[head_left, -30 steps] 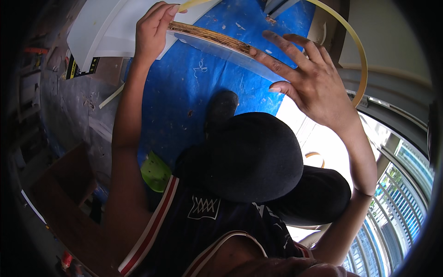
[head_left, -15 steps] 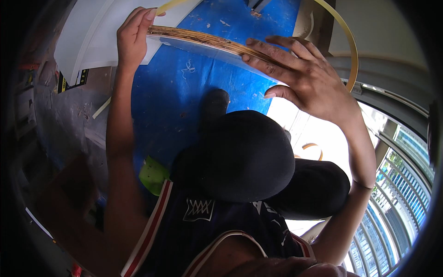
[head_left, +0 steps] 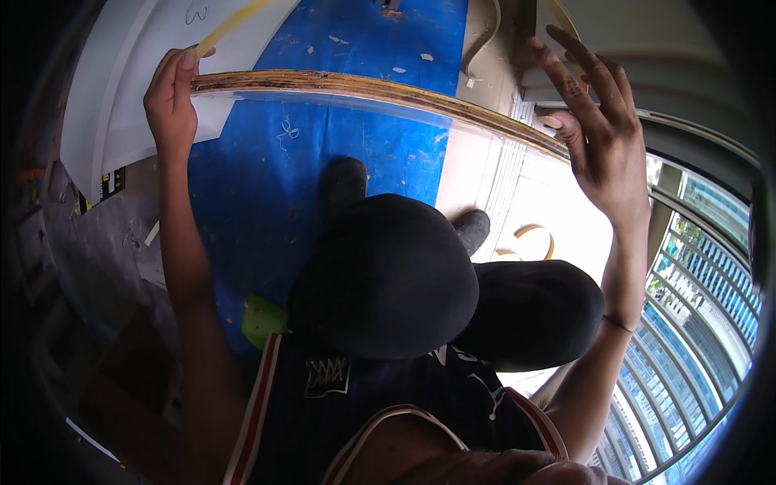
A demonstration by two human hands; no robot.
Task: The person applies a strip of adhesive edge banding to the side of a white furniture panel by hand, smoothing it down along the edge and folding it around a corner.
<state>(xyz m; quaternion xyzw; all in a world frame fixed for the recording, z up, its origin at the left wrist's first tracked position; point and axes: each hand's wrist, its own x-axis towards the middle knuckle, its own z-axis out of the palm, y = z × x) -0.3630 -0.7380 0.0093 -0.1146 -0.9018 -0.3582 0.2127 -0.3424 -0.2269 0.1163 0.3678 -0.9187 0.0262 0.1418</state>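
Observation:
A long board (head_left: 364, 89) spans the upper part of the view, its layered plywood edge upward. My left hand (head_left: 171, 105) is closed at its left end, pinching a thin yellow strip (head_left: 234, 24) against it. The strip rises out of view at the top, and part of a loop shows behind my right hand. My right hand (head_left: 602, 133) is open at the board’s right end, with fingers raised and spread and the thumb beside the edge; whether it touches is unclear.
A blue sheet (head_left: 250, 186) covers the floor around my feet. White panels (head_left: 105, 105) lie at upper left, a green object (head_left: 260, 315) beside my knee. Loose yellow curls (head_left: 548, 242) rest on the bright floor at right, near a barred window or door (head_left: 699, 323).
My left hand has moved left and down with the board and strip. My right hand has shifted up and right, lifting its fingers off the edge, and more of the board shows.

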